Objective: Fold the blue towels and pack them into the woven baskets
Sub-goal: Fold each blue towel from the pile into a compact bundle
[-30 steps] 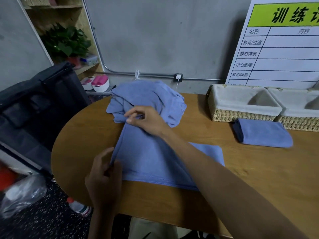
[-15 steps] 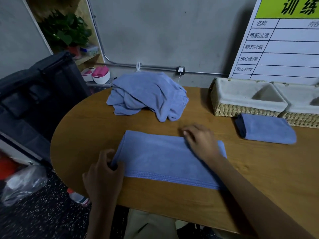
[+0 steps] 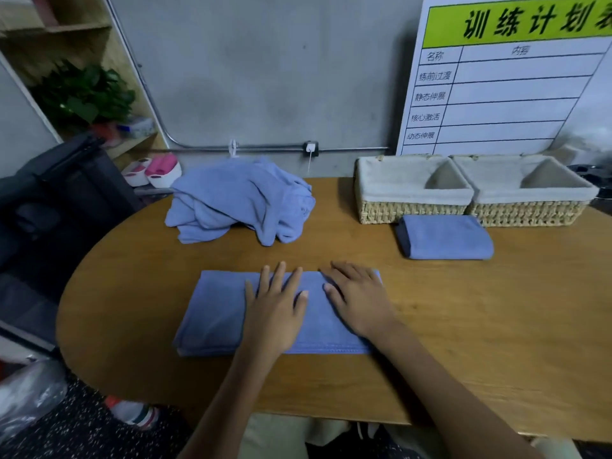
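On the near part of the wooden surface (image 3: 463, 342), the left hand (image 3: 275, 309) and right hand (image 3: 359, 301) press flat, fingers straight, on a half-folded blue towel (image 3: 215, 313); far right, a board (image 3: 516, 77) reads "训练计划" above two woven baskets (image 3: 410, 212), a folded towel (image 3: 443, 238) touching them

Both forearms are bare to the frame's lower edge with no sleeve showing, the left hand (image 3: 275, 313) and right hand (image 3: 359, 301) wear no gloves, and pale beige trousers (image 3: 278, 438) cover the lap.
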Action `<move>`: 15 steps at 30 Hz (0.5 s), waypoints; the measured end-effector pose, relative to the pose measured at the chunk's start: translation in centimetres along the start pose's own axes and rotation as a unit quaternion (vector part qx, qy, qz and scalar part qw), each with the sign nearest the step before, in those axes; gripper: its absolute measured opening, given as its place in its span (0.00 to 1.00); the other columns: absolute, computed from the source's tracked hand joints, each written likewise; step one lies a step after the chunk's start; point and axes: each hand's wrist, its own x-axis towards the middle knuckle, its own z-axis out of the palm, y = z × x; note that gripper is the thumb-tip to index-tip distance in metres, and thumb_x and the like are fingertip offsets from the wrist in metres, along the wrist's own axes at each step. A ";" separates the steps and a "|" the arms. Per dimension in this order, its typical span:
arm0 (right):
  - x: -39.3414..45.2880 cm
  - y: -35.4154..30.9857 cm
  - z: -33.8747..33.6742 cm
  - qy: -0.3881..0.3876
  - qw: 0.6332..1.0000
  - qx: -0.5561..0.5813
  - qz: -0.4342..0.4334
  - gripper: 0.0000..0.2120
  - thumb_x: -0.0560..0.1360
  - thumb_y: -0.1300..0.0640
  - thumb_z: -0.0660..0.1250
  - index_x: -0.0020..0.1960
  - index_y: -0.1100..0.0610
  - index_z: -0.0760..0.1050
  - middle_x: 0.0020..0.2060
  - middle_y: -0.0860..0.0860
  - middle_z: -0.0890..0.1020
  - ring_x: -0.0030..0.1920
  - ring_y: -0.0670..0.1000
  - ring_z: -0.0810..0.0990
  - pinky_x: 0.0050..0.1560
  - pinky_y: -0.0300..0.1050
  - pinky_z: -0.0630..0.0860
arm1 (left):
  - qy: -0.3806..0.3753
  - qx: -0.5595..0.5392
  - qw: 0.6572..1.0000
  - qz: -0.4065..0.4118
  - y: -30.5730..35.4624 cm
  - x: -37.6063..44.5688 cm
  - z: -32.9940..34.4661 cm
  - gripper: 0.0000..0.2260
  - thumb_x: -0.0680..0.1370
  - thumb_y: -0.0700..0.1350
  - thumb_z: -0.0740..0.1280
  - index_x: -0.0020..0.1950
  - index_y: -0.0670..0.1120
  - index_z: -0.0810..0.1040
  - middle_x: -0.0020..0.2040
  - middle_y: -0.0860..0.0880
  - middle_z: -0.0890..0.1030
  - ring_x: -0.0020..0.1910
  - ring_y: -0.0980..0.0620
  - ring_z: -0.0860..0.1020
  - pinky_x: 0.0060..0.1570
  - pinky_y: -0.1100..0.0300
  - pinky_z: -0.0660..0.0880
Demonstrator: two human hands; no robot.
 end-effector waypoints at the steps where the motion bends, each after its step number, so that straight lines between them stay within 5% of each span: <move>1: -0.1 0.7 -0.3 -0.025 0.999 -0.005 0.028 0.33 0.78 0.37 0.38 0.75 0.46 0.66 0.75 0.49 0.67 0.76 0.55 0.63 0.73 0.58 0.59 | -0.024 0.015 0.999 -0.020 -0.5 -0.1 0.5 0.27 0.83 0.64 0.43 0.82 0.59 0.49 0.83 0.51 0.46 0.81 0.44 0.45 0.75 0.35 0.49; 5: -0.7 2.5 -0.9 -0.064 0.994 0.005 0.090 0.40 0.73 0.29 0.30 0.79 0.42 0.56 0.80 0.46 0.52 0.80 0.53 0.47 0.77 0.60 0.46 | -0.026 0.041 0.997 -0.065 -2.3 -2.3 0.1 0.39 0.72 0.72 0.32 0.82 0.60 0.47 0.83 0.50 0.43 0.81 0.40 0.43 0.73 0.30 0.48; 8: -0.9 3.1 -1.2 -0.071 0.992 0.006 0.105 0.34 0.78 0.32 0.37 0.80 0.43 0.53 0.81 0.46 0.50 0.80 0.53 0.44 0.77 0.59 0.44 | -0.033 0.029 0.994 -0.095 -2.3 -2.7 -0.1 0.38 0.74 0.74 0.36 0.81 0.61 0.44 0.82 0.49 0.39 0.80 0.38 0.41 0.71 0.27 0.45; 12: -0.9 3.6 -2.1 0.010 0.992 -0.073 0.101 0.23 0.84 0.46 0.49 0.78 0.46 0.60 0.79 0.51 0.58 0.79 0.60 0.54 0.75 0.64 0.52 | -0.033 0.004 0.995 -0.096 0.7 -1.0 0.1 0.33 0.78 0.71 0.41 0.81 0.62 0.44 0.82 0.50 0.36 0.79 0.35 0.37 0.69 0.24 0.41; 15: -1.3 3.4 -2.3 0.021 0.997 -0.061 0.038 0.25 0.80 0.46 0.47 0.75 0.49 0.67 0.76 0.52 0.67 0.76 0.61 0.63 0.71 0.64 0.62 | -0.040 0.004 0.997 -0.062 3.5 0.5 0.4 0.32 0.79 0.70 0.43 0.81 0.62 0.42 0.82 0.50 0.35 0.79 0.35 0.37 0.69 0.24 0.41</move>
